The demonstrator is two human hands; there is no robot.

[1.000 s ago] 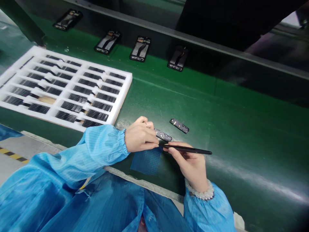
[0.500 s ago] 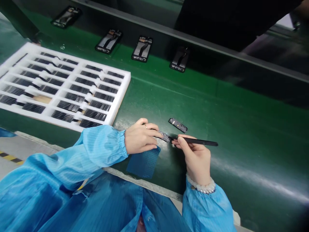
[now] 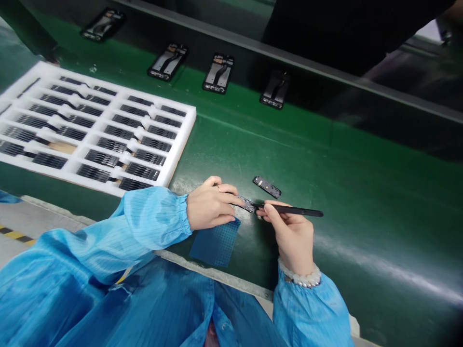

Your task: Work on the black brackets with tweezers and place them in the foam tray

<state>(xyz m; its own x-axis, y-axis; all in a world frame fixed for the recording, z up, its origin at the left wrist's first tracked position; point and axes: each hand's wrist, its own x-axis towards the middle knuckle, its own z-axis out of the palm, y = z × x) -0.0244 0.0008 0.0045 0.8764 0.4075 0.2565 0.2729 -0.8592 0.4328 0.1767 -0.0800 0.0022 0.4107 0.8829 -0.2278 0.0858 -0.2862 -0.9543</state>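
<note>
My left hand (image 3: 211, 205) rests on the green bench with its fingertips holding down a small black circuit-board module (image 3: 247, 204); part of the module is hidden under the fingers. In my right hand (image 3: 292, 236) is a pair of black tweezers (image 3: 300, 210), pinched between thumb and fingers. The tweezer tip meets the module's right end; exactly what it touches is too small to tell. Just beyond the hands lies a second black module (image 3: 266, 187). A blue dotted sheet (image 3: 215, 243) lies on the bench below my left hand.
At the left stands a white foam tray (image 3: 181, 144) with many dark strip-like parts in its slots. Several opened phone units, one of them a phone frame (image 3: 218, 73), lie along the far green strip, before a grey rail (image 3: 231, 36). The bench's near edge (image 3: 217, 275) runs close to my body.
The phone units at the back have shifted slightly to the right, while the tray stays put. My right hand and the tweezers have moved a little left. My left hand holds still.
</note>
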